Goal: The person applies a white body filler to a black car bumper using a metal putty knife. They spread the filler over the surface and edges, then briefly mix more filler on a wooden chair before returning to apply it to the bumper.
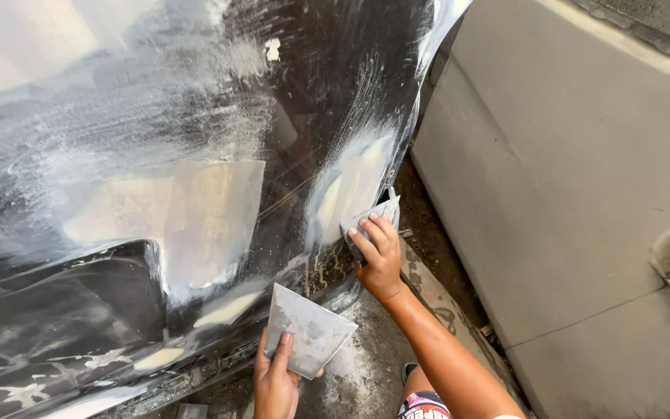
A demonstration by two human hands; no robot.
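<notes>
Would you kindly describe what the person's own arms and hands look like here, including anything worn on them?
Both hands are bare: no gloves, rings or watch show. The right hand runs into a bare forearm with no sleeve as far as the frame shows. The left hand is cut off at the wrist by the bottom edge, so any sleeve there cannot be told.

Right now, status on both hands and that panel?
Left hand grips flat metal spreader plate. Right hand presses grey sanding pad on black filler-patched car panel. Nothing obstructing.
</notes>
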